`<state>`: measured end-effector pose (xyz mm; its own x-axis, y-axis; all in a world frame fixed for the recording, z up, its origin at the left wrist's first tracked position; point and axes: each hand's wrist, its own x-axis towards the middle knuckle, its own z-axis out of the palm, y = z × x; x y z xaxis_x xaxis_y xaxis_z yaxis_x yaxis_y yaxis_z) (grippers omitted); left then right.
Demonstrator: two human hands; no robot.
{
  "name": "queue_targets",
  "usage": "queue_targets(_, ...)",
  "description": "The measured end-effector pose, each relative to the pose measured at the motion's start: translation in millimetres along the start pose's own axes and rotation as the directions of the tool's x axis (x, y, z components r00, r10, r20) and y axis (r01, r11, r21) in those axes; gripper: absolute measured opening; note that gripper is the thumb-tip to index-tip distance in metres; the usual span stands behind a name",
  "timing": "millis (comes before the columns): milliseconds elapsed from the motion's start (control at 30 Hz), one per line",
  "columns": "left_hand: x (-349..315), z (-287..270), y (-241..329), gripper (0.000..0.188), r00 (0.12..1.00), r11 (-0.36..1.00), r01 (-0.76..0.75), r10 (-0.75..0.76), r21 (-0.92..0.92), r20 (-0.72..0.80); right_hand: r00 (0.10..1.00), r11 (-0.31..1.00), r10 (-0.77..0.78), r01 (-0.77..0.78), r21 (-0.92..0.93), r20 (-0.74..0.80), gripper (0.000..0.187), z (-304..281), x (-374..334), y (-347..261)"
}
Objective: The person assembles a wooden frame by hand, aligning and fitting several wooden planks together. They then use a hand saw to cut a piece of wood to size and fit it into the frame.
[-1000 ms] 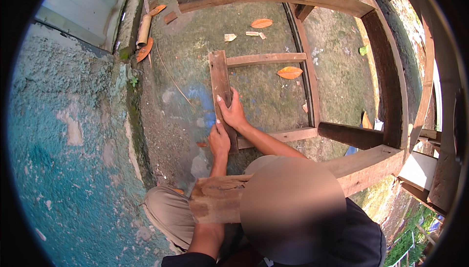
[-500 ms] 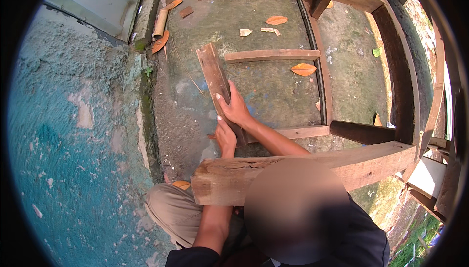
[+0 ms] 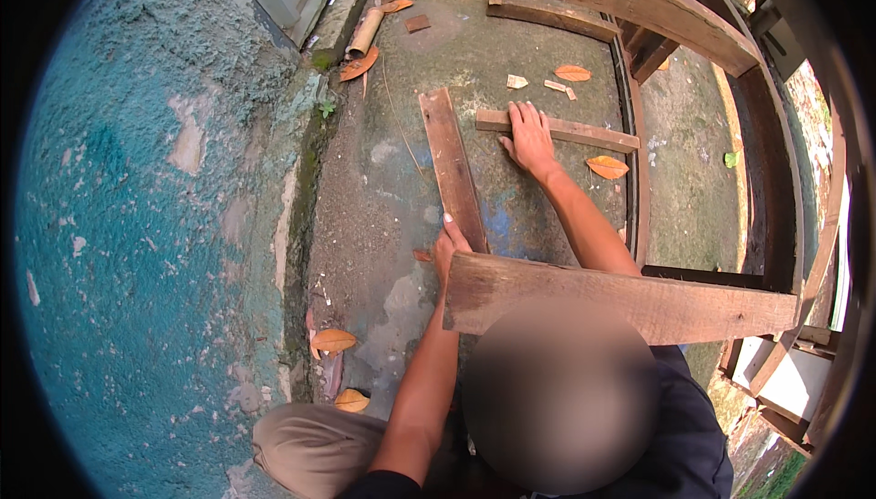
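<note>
Seen from above, a person is crouched on a stained grey concrete floor [image 3: 538, 34] beside a rough turquoise plaster wall [image 3: 137, 225]. The left hand [image 3: 449, 245] is set against the near end of a long, narrow brown wooden plank [image 3: 452, 166] lying flat on the floor; its fingers are curled at the plank's edge, though whether they grip it cannot be told. The plank runs away from those fingers toward the top of the view. The right hand [image 3: 529, 137] is laid flat, fingers spread, on a thinner pale wooden slat [image 3: 584, 131] lying crosswise, its end just beside the plank. A dry orange leaf [image 3: 607, 167] is seen just to the right of that wrist. A broad weathered wooden beam [image 3: 630, 298] crosses directly below both hands.
</note>
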<state>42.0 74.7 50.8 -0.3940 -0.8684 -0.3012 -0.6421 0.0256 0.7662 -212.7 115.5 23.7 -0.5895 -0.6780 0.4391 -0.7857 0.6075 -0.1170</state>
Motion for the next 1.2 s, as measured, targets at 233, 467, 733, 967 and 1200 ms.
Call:
queue_targets(233,9,5,-26,0.074,0.989,0.996,-0.092,0.092,0.012,-0.116,0.913,0.998,-0.049,0.027,0.060,0.404,0.043,1,42,14)
queue_targets(467,4,3,-12,0.072,1.000,0.999,-0.006,0.007,0.051,-0.020,0.916,0.998,-0.035,0.012,0.060,0.399,0.038,-9,40,13)
queue_targets(733,10,5,-13,0.080,0.995,0.984,0.057,-0.070,0.166,0.074,0.951,0.997,-0.005,-0.020,0.077,0.311,0.039,2,35,12)
queue_targets(967,15,0,-23,0.079,0.991,0.993,-0.035,0.020,0.110,0.131,0.947,0.993,0.012,-0.050,0.110,0.321,0.046,4,27,12)
queue_targets(1200,3,-1,-11,0.073,0.986,0.977,-0.109,0.082,0.185,0.148,0.999,0.990,0.048,-0.049,0.130,0.008,0.055,-1,-16,8)
